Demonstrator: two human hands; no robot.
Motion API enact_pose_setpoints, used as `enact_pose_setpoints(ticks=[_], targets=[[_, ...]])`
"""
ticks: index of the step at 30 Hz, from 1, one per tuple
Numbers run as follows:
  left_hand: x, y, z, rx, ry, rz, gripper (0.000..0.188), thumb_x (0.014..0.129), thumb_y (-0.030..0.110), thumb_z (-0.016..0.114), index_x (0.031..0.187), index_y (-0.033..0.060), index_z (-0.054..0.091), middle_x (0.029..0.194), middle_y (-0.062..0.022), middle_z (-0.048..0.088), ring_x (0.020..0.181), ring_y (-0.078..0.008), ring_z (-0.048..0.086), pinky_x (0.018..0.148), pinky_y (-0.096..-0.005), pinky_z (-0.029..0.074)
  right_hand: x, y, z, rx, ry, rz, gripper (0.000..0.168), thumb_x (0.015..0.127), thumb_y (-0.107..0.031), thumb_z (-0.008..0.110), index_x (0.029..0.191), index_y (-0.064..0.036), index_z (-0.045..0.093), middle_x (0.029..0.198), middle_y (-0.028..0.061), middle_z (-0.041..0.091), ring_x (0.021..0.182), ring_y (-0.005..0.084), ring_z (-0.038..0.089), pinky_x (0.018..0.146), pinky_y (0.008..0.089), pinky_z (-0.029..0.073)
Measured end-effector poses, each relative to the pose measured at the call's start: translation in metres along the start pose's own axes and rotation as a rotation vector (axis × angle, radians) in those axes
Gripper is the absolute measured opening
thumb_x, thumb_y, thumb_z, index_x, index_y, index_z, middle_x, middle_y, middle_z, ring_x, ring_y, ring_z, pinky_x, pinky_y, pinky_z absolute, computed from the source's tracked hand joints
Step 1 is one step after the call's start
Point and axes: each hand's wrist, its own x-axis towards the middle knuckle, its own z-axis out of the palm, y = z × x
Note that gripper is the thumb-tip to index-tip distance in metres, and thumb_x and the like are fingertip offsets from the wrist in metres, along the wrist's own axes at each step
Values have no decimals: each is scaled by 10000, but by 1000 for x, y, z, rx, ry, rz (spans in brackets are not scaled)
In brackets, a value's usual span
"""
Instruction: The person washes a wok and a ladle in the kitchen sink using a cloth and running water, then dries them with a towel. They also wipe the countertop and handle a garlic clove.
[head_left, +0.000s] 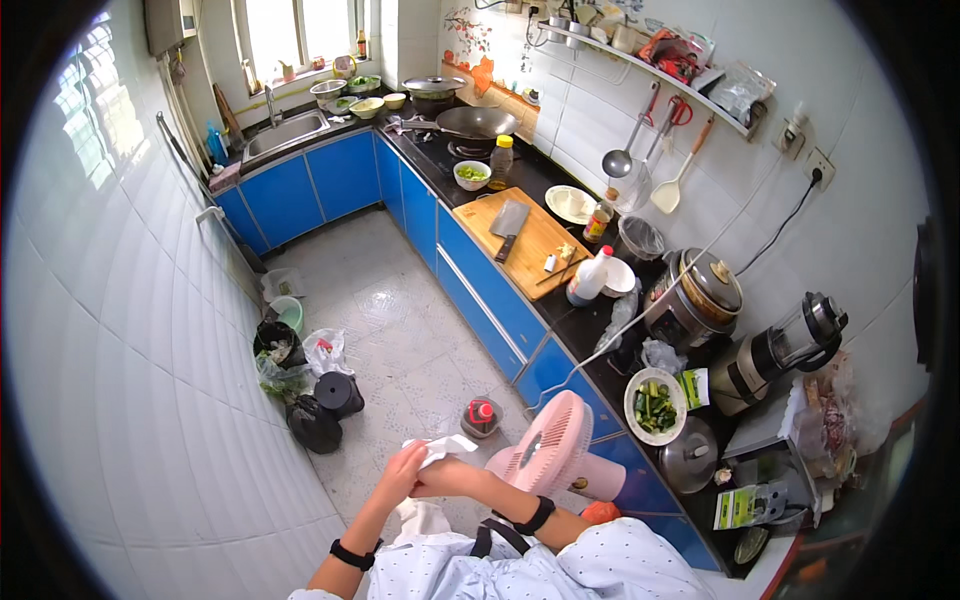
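Observation:
In front of my body, both hands are together above the tiled floor. My left hand (400, 472) presses a white tissue (452, 448) against my right hand (444, 478). The tissue drapes over the back of that hand; its fingers are mostly hidden. Just beyond and below stands a plastic container (481, 421) with a red-capped bottle in or on it. To the right is a pink electric fan (541, 450), close to my right forearm.
The black worktop holds a wooden cutting board (480, 214) with a cleaver (510, 225), a wok (478, 122), a bowl of cut cucumber (655, 406) and an electric pressure cooker (694, 300). Rubbish bags (313, 425) line the left wall. A white cable (660, 296) hangs across the counter.

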Motion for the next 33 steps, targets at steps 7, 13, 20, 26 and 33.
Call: enact_pose_setpoints(ticks=[7, 13, 20, 26, 33], targets=[[10, 22, -112, -588, 239, -77, 344, 909, 311, 430, 983, 4, 564, 920, -64, 588, 867, -150, 573, 769, -297, 457, 108, -27, -9, 77, -191, 21, 271, 700, -266, 630, 698, 1, 582, 659, 155, 585, 620, 296, 575, 574, 379, 452], [75, 5, -113, -462, 157, -250, 328, 888, 297, 476, 1000, 3, 569, 911, -50, 580, 798, -140, 572, 707, -291, 465, 145, 17, -46, 254, -62, 70, 330, 711, -331, 645, 738, -3, 623, 693, 128, 630, 641, 240, 606, 584, 346, 465], [244, -15, -199, -1094, 200, -134, 272, 913, 356, 370, 879, 130, 516, 738, -26, 563, 671, -190, 566, 538, -350, 459, 179, 129, -141, 556, -105, 19, 286, 835, -311, 592, 930, -43, 624, 1166, 119, 526, 1048, 200, 526, 800, 288, 459], [378, 43, -295, -765, 466, -140, 234, 889, 380, 387, 766, 192, 452, 585, 28, 446, 470, -128, 460, 354, -266, 335, 154, 263, -407, 343, 810, 311, 159, 810, -171, 594, 924, -61, 587, 858, 31, 582, 792, 122, 546, 728, 271, 455], [524, 79, -356, -679, 672, -27, 214, 865, 399, 436, 958, 212, 481, 672, 20, 470, 477, -126, 454, 335, -248, 326, 57, 372, -707, 278, 1951, 405, 265, 787, -200, 611, 968, -38, 505, 772, 63, 577, 689, 149, 596, 521, 253, 489]])
